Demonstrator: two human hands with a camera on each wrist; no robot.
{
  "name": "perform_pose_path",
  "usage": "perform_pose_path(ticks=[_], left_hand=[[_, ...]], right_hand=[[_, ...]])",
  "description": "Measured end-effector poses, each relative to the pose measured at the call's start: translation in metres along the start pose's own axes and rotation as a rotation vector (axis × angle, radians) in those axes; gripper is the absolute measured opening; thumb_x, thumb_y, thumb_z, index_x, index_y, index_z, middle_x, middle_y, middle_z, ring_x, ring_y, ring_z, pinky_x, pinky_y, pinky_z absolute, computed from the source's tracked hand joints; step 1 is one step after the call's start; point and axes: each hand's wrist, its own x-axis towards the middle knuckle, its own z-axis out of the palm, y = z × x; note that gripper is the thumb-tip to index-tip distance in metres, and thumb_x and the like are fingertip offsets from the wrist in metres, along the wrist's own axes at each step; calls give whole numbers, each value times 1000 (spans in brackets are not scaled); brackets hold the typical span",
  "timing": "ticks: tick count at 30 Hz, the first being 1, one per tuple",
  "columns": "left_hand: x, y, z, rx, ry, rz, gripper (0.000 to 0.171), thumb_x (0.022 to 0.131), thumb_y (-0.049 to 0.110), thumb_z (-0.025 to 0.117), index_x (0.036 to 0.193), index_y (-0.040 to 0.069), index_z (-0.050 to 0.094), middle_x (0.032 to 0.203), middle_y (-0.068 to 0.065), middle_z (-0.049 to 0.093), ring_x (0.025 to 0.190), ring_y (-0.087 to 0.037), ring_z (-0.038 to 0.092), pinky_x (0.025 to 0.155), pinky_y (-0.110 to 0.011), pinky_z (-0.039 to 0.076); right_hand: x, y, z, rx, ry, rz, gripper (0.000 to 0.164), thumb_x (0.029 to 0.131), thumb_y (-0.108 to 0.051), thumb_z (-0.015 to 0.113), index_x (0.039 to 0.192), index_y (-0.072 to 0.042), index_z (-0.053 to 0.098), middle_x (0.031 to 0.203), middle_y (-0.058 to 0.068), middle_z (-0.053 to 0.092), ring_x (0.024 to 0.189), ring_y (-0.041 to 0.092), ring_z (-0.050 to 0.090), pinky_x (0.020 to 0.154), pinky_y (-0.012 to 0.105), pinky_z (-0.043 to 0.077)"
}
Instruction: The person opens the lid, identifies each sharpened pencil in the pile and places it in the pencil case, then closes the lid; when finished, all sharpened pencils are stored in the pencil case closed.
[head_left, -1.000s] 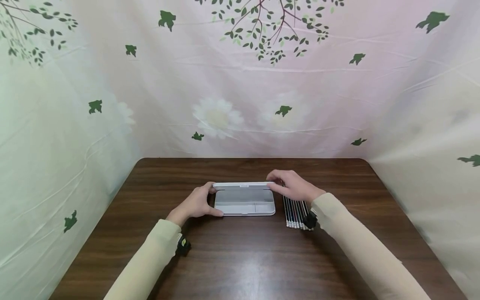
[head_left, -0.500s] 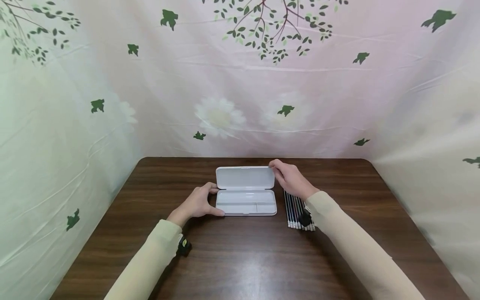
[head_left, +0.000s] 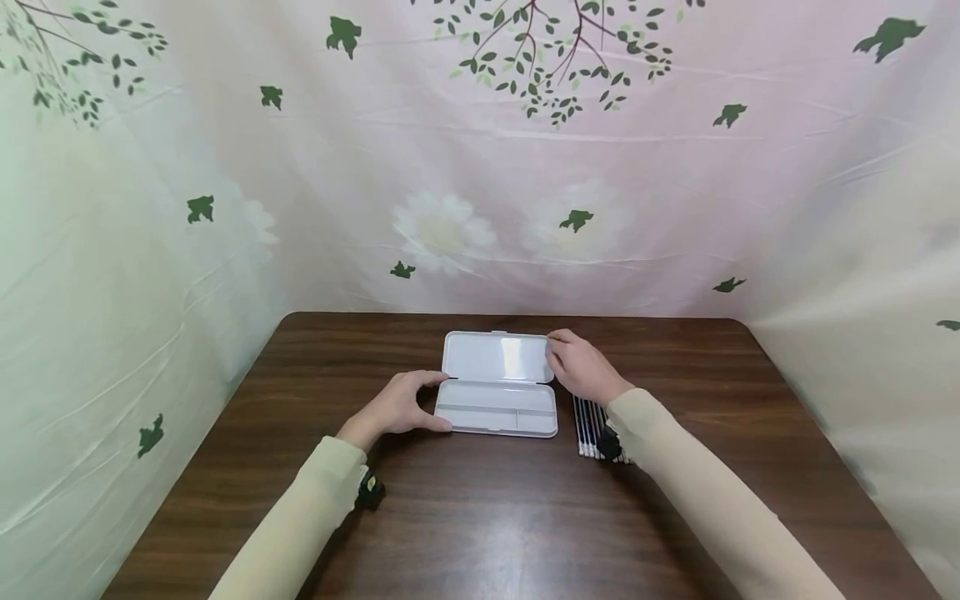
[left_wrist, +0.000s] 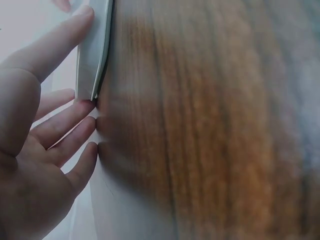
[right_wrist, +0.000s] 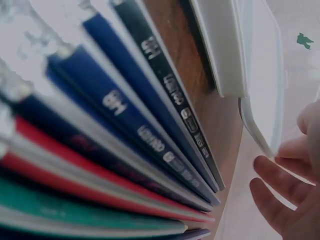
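Observation:
A white pencil case [head_left: 498, 423] lies on the table with its lid [head_left: 491, 357] folded back, showing a divided tray inside. My left hand [head_left: 397, 406] spans the case's left end, thumb at the front edge and fingers toward the hinge. In the left wrist view, the thumb lies against the case's side [left_wrist: 92, 60] and the other fingertips are near the tabletop. My right hand [head_left: 585, 367] holds the lid's right edge between thumb and fingers; the right wrist view shows its fingertips at the lid corner [right_wrist: 265, 135]. Beneath that wrist lie pencils [head_left: 590, 429], partly hidden.
The pencils lie side by side, in dark blue, red, green and black, with white eraser ends toward the front. A brown wood-grain table [head_left: 465, 517] carries everything. Patterned cloth [head_left: 480, 183] hangs behind the table and along both sides.
The lid has swung up and back from nearly over the tray, with my right hand at its edge. My left hand has stayed at the case's left end.

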Motion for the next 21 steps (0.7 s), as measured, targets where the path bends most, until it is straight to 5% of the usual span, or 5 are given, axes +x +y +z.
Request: perform_pose_path(ticks=[3, 9, 13, 16, 21], left_hand=[[0, 2, 0, 10, 0, 7, 90, 72, 49, 97, 146, 13, 62, 145, -9, 63, 137, -29, 56, 115, -49, 45], [1, 5, 1, 27, 3, 25, 88, 73, 48, 96, 145, 10, 63, 145, -11, 63, 137, -29, 56, 115, -48, 45], [1, 8, 1, 32, 2, 22, 88, 73, 47, 96, 145, 9, 63, 145, -11, 63, 137, -30, 56, 115, -48, 45], [1, 10, 1, 29, 4, 12, 88, 73, 47, 96, 144, 8, 63, 144, -12, 63, 136, -30, 56, 115, -48, 45], [-1, 12, 1, 18, 5, -9, 89, 72, 47, 97, 143, 6, 62, 143, -11, 63, 135, -29, 56, 115, -48, 45]], right_hand=[[-2, 2, 0, 6, -62, 4, 25, 109, -14, 52, 99, -3, 72, 140, 27, 62, 132, 39, 60, 107, 53, 52], [-12, 4, 1, 3, -182, -10, 33, 110, -16, 50, 122, 7, 71, 151, 34, 50, 132, 43, 59, 105, 53, 53], [-18, 5, 3, -16, -202, -55, 22, 109, -11, 52, 112, 2, 69, 152, 35, 48, 121, 42, 66, 93, 49, 58], [-20, 5, 2, -46, -194, -90, 21, 106, -9, 57, 118, 4, 67, 155, 34, 45, 119, 42, 67, 93, 49, 58], [-20, 3, -5, -80, -189, -74, 45, 104, -14, 64, 143, 9, 58, 160, 28, 42, 134, 46, 56, 108, 55, 50]])
